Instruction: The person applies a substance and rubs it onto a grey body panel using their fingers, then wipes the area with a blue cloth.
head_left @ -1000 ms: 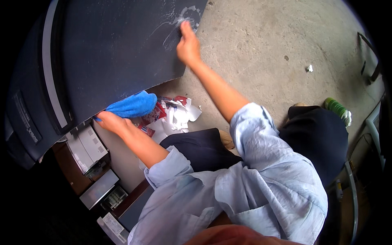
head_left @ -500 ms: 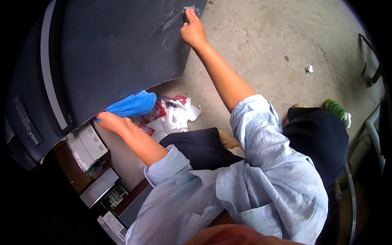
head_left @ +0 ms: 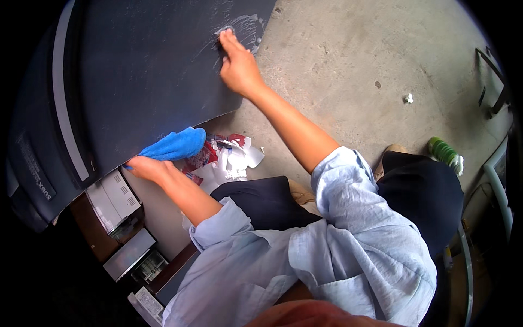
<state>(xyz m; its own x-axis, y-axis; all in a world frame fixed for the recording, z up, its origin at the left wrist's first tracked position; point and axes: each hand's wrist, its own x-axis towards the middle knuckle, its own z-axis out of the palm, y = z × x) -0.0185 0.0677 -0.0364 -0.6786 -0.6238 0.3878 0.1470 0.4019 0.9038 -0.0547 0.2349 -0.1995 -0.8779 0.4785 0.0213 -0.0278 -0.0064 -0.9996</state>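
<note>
A large dark panelled cabinet [head_left: 147, 65] with a pale grey strip along it fills the upper left. My right hand [head_left: 239, 68] presses its fingertips against the panel near the right edge. Something small under those fingers is mostly hidden. Whitish foamy smears [head_left: 255, 26] curve across the surface around them. At the panel's lower edge, my left hand [head_left: 148, 168] is closed on a blue cloth [head_left: 177, 144], which bunches out beyond the fingers against the cabinet.
Crumpled white and red packaging [head_left: 231, 158] lies on the concrete floor [head_left: 338, 60] below the cabinet. A green bottle [head_left: 442, 150] rests beside my knee at right. Metal tubing [head_left: 501, 185] stands at the right rim. Grey equipment [head_left: 113, 199] sits at lower left.
My right hand has moved left and slightly down across the panel, and more whitish smears show near its right edge. My left hand stays at the lower edge with the blue cloth.
</note>
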